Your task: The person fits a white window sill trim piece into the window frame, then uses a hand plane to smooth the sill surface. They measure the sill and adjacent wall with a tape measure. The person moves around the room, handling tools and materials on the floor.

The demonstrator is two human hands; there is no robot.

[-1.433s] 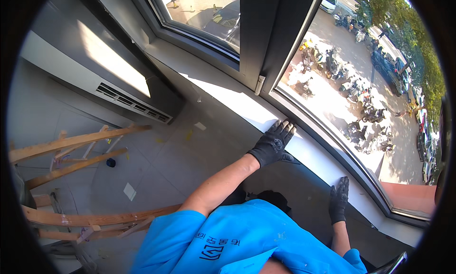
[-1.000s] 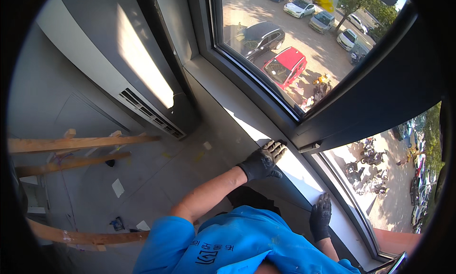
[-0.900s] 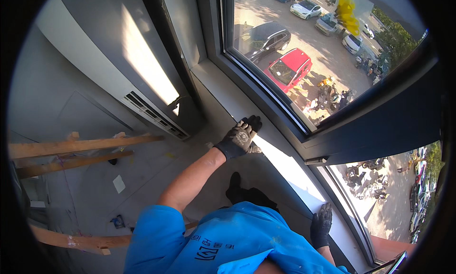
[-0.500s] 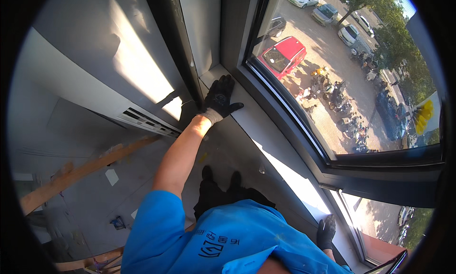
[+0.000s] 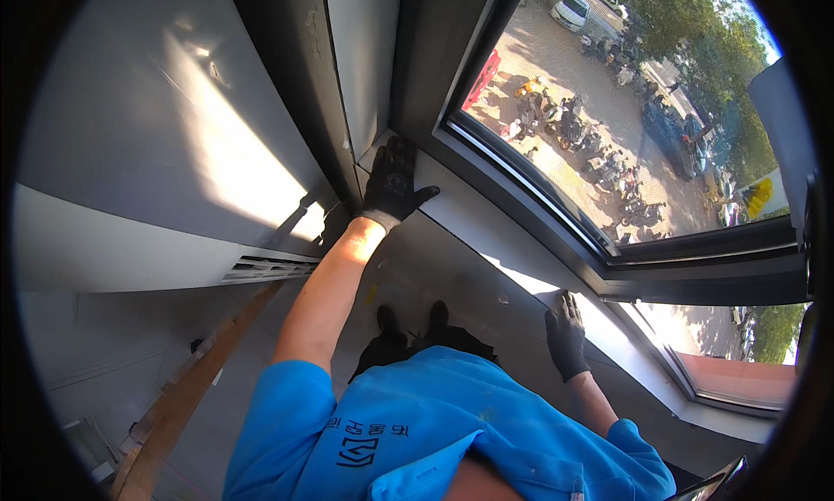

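My left hand, in a dark work glove, lies flat on the far end of the pale window sill, close to the corner by the wall. Its thumb is stretched out toward the window and nothing is in it. Further right, my right hand, gloved the same way, rests with straight fingers at the sill's edge. The fingertips reach sunlit sill; the palm lies over its inner side. Beside the sill stands the dark window frame, with glass above it.
A wall unit with a slatted vent is to my left. A wooden plank slants across the lower left. A yellow flower shape shows at the right of the window. Outside are parked motorbikes, a white car and trees.
My right hand has moved forward along the sill, away from the lower right. My left hand stays on the sill near the corner. The view has turned to the right.
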